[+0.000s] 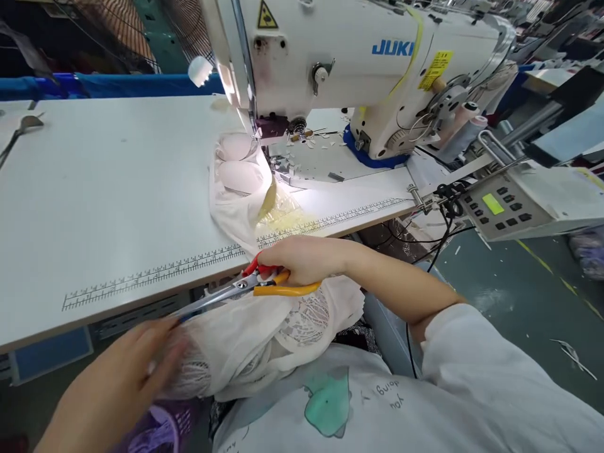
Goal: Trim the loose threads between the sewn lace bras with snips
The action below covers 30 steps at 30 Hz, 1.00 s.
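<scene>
My right hand (304, 258) is closed around the handles of a pair of scissors (283, 290) at the table's front edge. The handles show red and orange, and the metal blades point left. My left hand (123, 371) is at the blade tips, beside white lace-trimmed garment pieces (264, 333) bunched on my lap. Motion smears its fingers, so I cannot make out whether they grip cloth. A white garment with moulded cups (238, 182) lies on the table under the sewing machine's needle area, its lower end hanging towards my right hand.
The JUKI sewing machine (330, 63) stands over the white table (117, 189), which has a printed ruler (189, 267) along its front. Small scraps lie by the machine bed. A control panel (504, 204) juts out at right. A purple basket (182, 418) stands below left.
</scene>
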### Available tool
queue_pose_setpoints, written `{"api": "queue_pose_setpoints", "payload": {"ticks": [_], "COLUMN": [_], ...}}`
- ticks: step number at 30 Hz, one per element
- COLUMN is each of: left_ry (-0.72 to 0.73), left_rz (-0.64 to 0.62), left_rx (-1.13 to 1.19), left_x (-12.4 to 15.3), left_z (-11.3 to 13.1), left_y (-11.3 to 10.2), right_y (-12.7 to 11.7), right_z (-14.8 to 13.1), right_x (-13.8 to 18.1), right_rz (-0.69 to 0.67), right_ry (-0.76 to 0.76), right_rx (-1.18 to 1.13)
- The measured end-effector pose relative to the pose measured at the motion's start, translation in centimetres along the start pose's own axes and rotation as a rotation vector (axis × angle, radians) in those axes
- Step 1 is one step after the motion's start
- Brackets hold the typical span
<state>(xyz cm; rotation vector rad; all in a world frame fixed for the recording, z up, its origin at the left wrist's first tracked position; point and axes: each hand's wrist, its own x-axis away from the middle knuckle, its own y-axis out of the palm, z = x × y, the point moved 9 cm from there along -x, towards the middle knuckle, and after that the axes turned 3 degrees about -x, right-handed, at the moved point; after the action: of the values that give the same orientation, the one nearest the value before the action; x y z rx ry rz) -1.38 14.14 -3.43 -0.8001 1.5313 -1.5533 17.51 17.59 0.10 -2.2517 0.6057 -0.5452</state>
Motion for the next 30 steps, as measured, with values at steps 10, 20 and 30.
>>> {"api": "queue_pose_setpoints", "payload": {"ticks": [10,20,30], "left_ry": [0.225,-0.455,-0.644], "left_rz": [0.171,-0.149,0.031], "left_rx": [0.628,1.373,1.338], "left_x": [-4.3,-4.1,-3.4], "left_z": [9.7,4.6,3.6], "left_y": [-3.2,2.9,1.4], "right_y": [-0.2,-1.4,-3.1], "right_z": [-2.5,-1.3,-2.0], "right_x": [-0.1,-1.9,-2.5], "right_rz": [-0.021,-0.060,-0.018], "right_ry": [-0.075,-0.127,-0.178], "right_rx": [-0.141,-0.006,-0.016]}}
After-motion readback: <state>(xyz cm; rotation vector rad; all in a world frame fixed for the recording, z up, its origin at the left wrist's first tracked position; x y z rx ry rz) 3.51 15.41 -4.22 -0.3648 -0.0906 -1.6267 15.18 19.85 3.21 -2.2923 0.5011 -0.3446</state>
